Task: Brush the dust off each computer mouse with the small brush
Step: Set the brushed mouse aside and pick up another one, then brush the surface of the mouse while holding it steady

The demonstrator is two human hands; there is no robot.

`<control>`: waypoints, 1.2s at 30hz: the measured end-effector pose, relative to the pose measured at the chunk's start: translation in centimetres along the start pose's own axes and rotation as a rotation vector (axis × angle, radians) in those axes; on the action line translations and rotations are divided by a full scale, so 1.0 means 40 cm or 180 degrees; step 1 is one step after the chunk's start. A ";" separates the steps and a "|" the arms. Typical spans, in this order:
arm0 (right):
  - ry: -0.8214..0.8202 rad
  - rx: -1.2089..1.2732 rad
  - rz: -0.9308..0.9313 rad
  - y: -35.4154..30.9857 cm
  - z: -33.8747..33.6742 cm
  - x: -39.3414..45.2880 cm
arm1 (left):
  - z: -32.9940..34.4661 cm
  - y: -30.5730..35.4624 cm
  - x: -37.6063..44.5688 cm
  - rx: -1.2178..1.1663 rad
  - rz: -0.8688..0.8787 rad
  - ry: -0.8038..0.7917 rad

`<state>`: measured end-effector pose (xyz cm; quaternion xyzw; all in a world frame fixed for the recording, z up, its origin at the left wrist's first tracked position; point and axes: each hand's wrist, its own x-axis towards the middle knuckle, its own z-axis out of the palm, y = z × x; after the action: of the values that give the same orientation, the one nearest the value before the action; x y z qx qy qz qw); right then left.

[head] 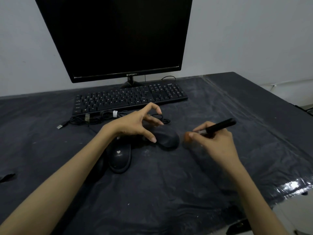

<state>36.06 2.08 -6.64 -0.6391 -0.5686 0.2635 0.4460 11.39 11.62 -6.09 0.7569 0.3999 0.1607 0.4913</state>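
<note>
Overhead, left hand (135, 122) hovers spread above dusty dark table (169, 192); right hand (215, 139) grips brush (218, 127).

On the counter (220, 102) the keyboard (130, 97) lies before the monitor (118, 36). The bundled cables (94, 117) lie just before the keyboard. Nearer to the person, two mice are side by side: the left mouse (120, 156), the right mouse (166, 138).

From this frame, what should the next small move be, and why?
Probably sweep the brush left onto the far mouse: the right hand holds its blurred bristles just beside that mouse, while the left hand arches over it.
</note>
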 end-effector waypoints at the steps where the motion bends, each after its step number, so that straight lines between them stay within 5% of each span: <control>1: 0.0091 0.0071 -0.0035 -0.009 -0.009 0.003 | 0.004 0.001 0.007 0.0067 0.0056 -0.0041; 11: -0.0050 0.0220 0.0098 -0.016 0.005 0.006 | 0.017 0.019 0.058 0.0827 0.0228 -0.0311; 19: -0.0379 0.0636 0.0187 -0.001 0.020 0.010 | -0.054 0.000 -0.095 0.0799 0.0162 0.0530; 29: -0.0921 0.0422 0.0063 -0.023 0.061 0.017 | -0.076 -0.049 -0.333 0.0882 -0.0651 0.0900; 36: -0.1542 0.0799 -0.0211 -0.122 0.139 0.036 | -0.024 -0.024 -0.348 0.1675 -0.1032 0.0789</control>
<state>29.29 4.75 -4.74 -0.4782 -0.6422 0.4623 0.3810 1.62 1.78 -4.42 0.7591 0.5996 0.0625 0.2457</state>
